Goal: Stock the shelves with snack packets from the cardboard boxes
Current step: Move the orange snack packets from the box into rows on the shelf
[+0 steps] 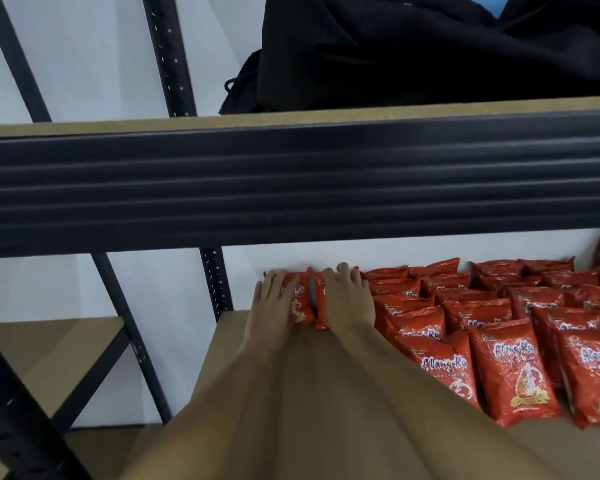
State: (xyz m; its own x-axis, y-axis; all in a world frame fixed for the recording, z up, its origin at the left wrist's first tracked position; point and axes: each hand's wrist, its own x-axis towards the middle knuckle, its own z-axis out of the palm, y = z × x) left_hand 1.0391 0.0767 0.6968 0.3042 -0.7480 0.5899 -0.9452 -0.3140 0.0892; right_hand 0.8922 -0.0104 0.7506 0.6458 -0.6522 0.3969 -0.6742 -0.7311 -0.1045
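Two red prawn-cracker packets lie flat at the back of the lower shelf board point(229, 344), long axes running front to back, printed tops toward the wall. The left hand point(274, 303) lies on the left packet point(300, 301) with its fingers straight. The right hand point(349, 299) covers the right packet point(321, 303) — its fingers look lightly bent over the far end. Just right of that hand lie rows of stocked packets point(506, 362); a black bag point(413, 50) sits on the shelf above.

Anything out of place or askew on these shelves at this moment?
Yes: dark clothing lies bundled on the upper shelf, odd beside stock. Below, the red snack packets overlap in neat rows, and both hands rest on two packets at the back.
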